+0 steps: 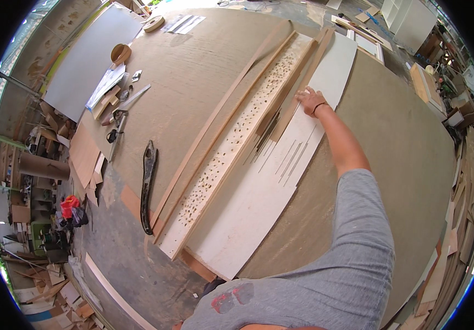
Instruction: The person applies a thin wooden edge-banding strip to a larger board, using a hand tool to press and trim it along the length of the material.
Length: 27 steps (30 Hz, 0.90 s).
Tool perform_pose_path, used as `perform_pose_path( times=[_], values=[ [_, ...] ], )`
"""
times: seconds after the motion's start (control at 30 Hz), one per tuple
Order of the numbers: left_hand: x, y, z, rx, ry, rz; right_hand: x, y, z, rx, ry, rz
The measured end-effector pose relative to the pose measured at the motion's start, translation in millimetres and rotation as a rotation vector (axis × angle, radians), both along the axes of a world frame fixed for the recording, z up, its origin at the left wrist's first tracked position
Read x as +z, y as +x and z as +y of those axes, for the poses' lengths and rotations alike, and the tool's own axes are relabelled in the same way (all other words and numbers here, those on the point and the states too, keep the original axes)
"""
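Note:
My right hand (310,102) reaches far across the worktable, its slightly bent fingers spread against a brown wooden strip (288,121) on a long white board (237,214). Nothing shows between the fingers. Just nearer than the hand, several thin dark rods (295,159) lie on the white board, and more are bunched beside the strip. Left of them runs a long pale wooden piece (242,129) dotted with many small holes, with raised wooden edges. My left hand is out of sight.
The large brown tabletop (193,71) carries a black hand saw or similar long tool (148,184) at left. A clamp (117,132), metal ruler (138,94), papers (105,85) and a roll of tape (120,53) lie beyond. Wood offcuts (451,258) pile along the right.

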State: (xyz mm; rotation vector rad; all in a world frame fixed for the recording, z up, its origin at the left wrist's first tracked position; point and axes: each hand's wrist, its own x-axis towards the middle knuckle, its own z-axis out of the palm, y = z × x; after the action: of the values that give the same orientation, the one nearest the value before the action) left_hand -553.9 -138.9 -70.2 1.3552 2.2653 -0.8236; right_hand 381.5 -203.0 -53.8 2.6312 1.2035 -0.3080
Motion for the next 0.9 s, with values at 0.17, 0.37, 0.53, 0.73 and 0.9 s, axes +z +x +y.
perform_pose_path(
  times=[0.17,0.37,0.53,0.73,0.9],
  values=[
    [1.0,-3.7,-1.1,-0.001,-0.004,0.004,18.0,3.7,6.5,-0.157,0.093,0.062],
    [-3.8,-4.3,1.8,-0.005,-0.007,0.003,-28.2,40.2,36.9,-0.423,0.653,0.339],
    [3.4,-14.9,-15.6,0.036,0.001,0.015,-43.3,42.6,64.8,-0.466,0.713,0.418],
    [-16.1,-5.6,0.3,-0.005,-0.023,-0.01,-108.4,120.0,56.1,-0.882,0.957,0.703],
    [-3.9,-23.8,-25.2,0.072,0.003,0.015,-43.6,51.6,75.1,-1.051,1.017,1.078]
  ],
)
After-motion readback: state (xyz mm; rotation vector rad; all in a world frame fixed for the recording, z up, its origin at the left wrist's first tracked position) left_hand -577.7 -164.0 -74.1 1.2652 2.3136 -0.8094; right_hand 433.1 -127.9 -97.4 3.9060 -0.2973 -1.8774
